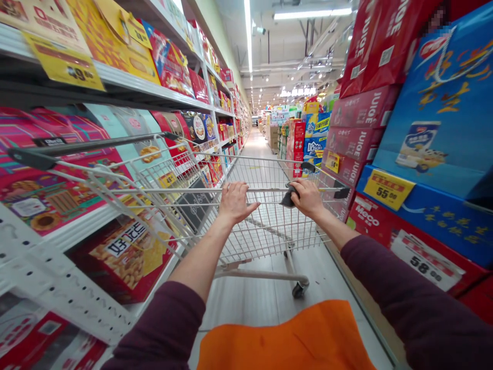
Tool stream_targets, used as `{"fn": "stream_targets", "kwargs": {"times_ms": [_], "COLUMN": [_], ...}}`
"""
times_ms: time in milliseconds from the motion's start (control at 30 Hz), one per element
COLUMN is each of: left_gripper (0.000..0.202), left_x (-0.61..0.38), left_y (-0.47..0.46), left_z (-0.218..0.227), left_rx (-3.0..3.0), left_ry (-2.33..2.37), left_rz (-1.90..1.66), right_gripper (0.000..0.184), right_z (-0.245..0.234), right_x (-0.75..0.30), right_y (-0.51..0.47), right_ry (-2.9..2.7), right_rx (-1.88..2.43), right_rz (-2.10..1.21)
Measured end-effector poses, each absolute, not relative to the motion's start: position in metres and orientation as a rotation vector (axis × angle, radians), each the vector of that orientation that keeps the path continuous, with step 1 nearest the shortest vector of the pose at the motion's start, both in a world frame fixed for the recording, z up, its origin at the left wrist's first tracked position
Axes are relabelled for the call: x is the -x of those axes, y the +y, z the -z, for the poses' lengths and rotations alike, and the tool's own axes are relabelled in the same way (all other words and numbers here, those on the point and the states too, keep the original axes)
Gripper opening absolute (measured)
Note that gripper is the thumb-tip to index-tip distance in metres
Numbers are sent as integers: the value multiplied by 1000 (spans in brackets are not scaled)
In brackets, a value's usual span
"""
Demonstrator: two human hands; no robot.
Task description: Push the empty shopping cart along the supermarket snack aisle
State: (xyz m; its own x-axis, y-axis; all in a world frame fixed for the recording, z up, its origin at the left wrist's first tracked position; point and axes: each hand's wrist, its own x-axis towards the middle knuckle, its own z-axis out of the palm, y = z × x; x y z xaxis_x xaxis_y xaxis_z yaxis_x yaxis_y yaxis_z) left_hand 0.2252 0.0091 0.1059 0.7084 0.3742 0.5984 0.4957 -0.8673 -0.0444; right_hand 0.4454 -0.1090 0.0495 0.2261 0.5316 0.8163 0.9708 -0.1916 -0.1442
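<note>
Handle bar (269,189): one. Its long axis runs straight left-right across my view, level, and both grips are on it. The cart (269,172) it belongs to has its long axis at right angles to that, nose pointing away from the grips down the aisle floor (259,146). The wire basket sits just beyond both grips.

Left grip (235,201): palm down on the bar, fingers hooked over the top, thumb splayed out toward the right grip. Closed on the bar.

Right grip (306,198): wrapped round the bar and clamped on it. A dark piece (288,199) is pinned at the thumb side, between the two grips. Can't tell if it's cloth or part of the handle.

Carts: two. The second cart (127,172) is left of the left grip, hard against the shelving (127,82). Its own dark handle (96,145) is angled up and away.

Castors in view: one wheel (298,290), below and between the grips.

Right of the right grip is a stack of red cartons (362,110), with a big blue box (442,103) further right. Price tags that side: two, a yellow tag (387,189) reading 55 and a white tag (425,259) reading 58.

Nearest me, below both grips, is an orange cloth (285,339).
</note>
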Motion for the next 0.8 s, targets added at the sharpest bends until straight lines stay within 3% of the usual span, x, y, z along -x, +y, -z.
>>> {"fn": "stream_targets", "kwargs": {"times_ms": [300,800], "left_gripper": [52,43], "left_x": [-236,-236], "left_y": [-3,1], "left_z": [-98,-105], "left_rx": [2692,2722], "left_ry": [-706,-724], "left_rz": [850,826], "right_gripper": [34,39], "right_z": [-61,-39], "right_x": [-413,-545], "right_y": [-86,-175], "right_ry": [-1570,-1353], "right_rx": [1748,2146], "right_rz": [807,780]}}
